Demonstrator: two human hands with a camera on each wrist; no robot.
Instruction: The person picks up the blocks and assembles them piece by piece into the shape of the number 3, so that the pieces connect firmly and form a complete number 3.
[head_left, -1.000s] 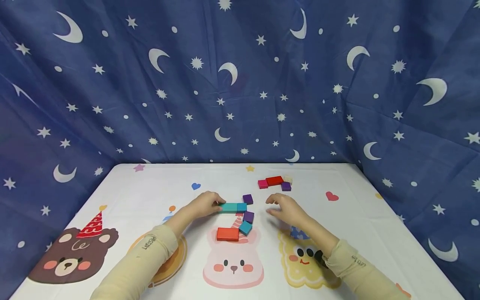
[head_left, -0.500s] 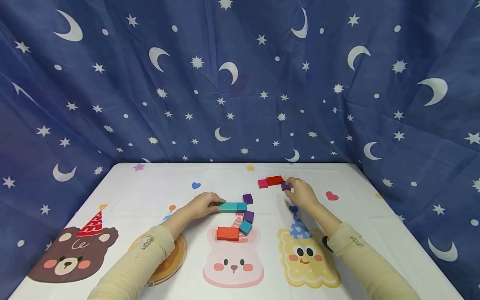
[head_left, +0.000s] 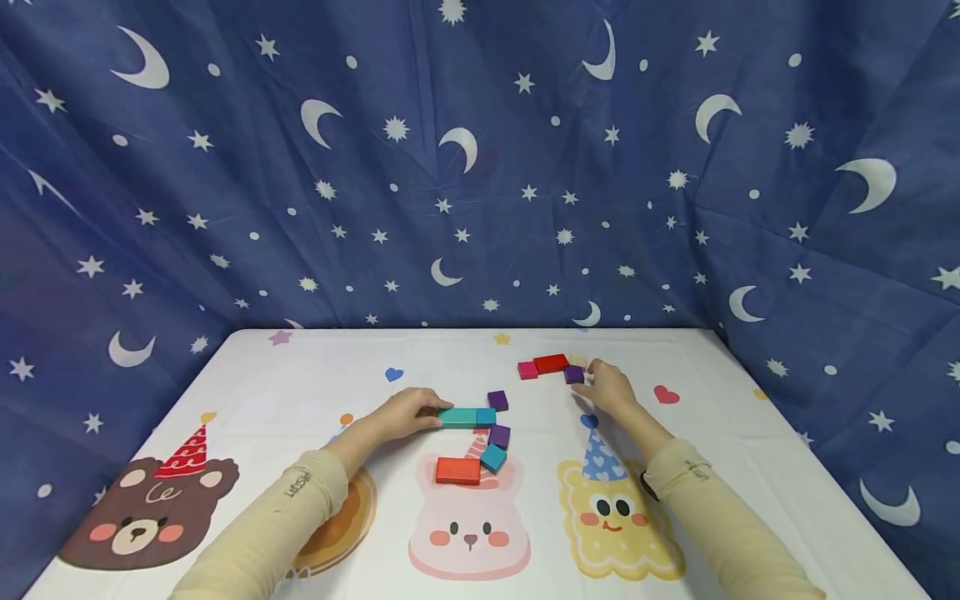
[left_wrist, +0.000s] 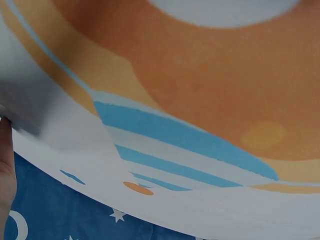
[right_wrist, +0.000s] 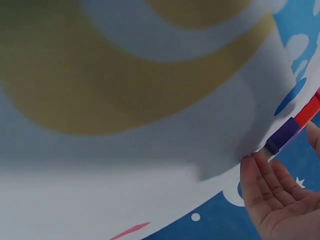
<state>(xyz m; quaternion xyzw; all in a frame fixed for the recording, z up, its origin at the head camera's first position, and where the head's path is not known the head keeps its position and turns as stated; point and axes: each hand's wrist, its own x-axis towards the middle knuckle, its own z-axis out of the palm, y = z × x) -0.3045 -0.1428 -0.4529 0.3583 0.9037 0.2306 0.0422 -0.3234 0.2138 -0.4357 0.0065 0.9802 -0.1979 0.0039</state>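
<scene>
My left hand (head_left: 408,412) pinches the left end of a long teal block (head_left: 459,418) in the head view, index finger at its far edge and thumb at its near edge. A small blue block (head_left: 486,417) touches that block's right end. In the left wrist view only part of the left hand (left_wrist: 6,180) shows. My right hand (head_left: 611,390) is just right of a small purple block (head_left: 574,375) and a cream block (head_left: 577,361), thumb and fingers apart. The right wrist view shows the right hand's fingers (right_wrist: 270,187) extended beside the cream block, with nothing gripped.
A red block (head_left: 551,363) and a pink block (head_left: 528,370) line up left of the purple one. Near the teal block lie two purple blocks (head_left: 498,401), a blue cube (head_left: 493,457) and an orange-red block (head_left: 458,471). A starry curtain (head_left: 480,167) hangs behind the table (head_left: 337,350).
My right hand has moved forward to the far blocks, covered the cream one, then drawn slightly right, showing it again. The left hand stays at the teal block.
</scene>
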